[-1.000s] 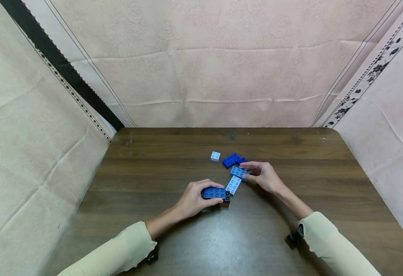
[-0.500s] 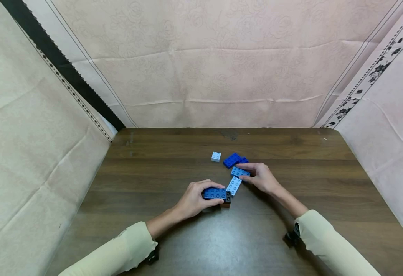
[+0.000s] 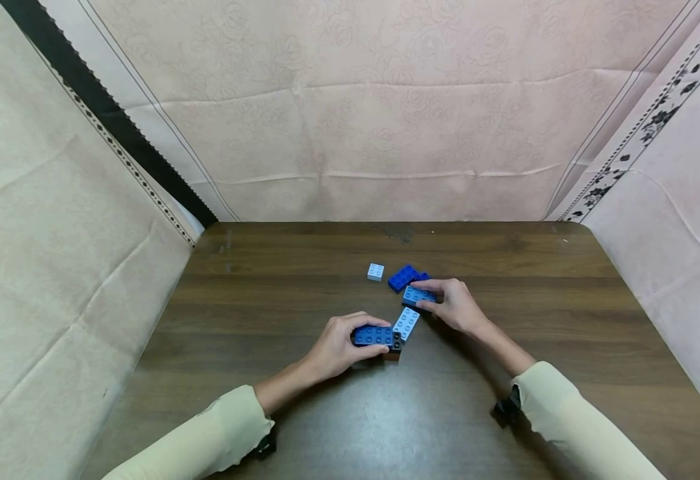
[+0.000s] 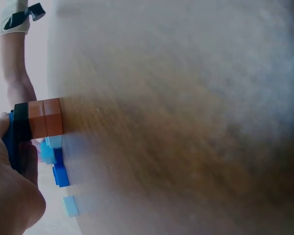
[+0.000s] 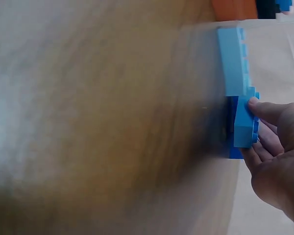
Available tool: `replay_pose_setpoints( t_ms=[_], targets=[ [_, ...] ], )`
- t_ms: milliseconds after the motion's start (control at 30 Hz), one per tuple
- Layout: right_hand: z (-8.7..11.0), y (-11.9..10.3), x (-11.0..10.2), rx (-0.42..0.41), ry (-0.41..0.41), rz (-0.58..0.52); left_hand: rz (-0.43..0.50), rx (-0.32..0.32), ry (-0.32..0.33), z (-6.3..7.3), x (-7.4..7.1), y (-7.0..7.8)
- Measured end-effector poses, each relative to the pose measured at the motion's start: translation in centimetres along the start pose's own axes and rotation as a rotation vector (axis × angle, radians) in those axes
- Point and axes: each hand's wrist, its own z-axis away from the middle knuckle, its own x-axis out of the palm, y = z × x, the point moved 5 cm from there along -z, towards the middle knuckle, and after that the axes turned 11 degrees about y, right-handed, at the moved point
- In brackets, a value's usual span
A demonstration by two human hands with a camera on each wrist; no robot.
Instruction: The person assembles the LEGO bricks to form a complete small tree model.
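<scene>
My left hand (image 3: pixel 333 345) grips a blue brick (image 3: pixel 373 335) from its two long sides. That brick sits on a black brick (image 4: pixel 21 121), over two layers of brown brick (image 4: pixel 45 117) resting on the table. To the right, my right hand (image 3: pixel 455 308) pinches a lighter blue brick (image 5: pixel 244 122) between thumb and fingers, its studs facing up. In the right wrist view this brick is slightly tilted and raised off the table. A pale blue brick (image 3: pixel 407 323) lies flat between the stack and my right hand.
Beyond my right hand lie dark blue bricks (image 3: pixel 403 278), partly covered by its fingers. A small pale blue square brick (image 3: pixel 375 271) lies left of them. The wooden table (image 3: pixel 278 280) ends at a hanging cloth (image 3: pixel 350 153) at the back.
My right hand has closed its pinch on the lighter blue brick and lifted it slightly, away from the pale blue brick. My left hand stays still on the stack.
</scene>
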Motion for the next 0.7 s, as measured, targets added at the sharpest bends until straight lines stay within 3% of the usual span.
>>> replay_pose_setpoints(
  t_ms=[100, 333, 700],
  targets=[
    [-0.1, -0.6, -0.7, 0.009, 0.002, -0.035, 0.001, 0.000, -0.003, 0.0, 0.0, 0.0],
    [0.3, -3.2, -2.2, -0.074, 0.017, -0.045, 0.004, 0.005, 0.003, 0.0, 0.0, -0.1],
    [2.8, -7.0, -2.3, -0.168, -0.073, -0.073, 0.007, 0.028, 0.008, 0.0, 0.1, -0.2]
  ],
)
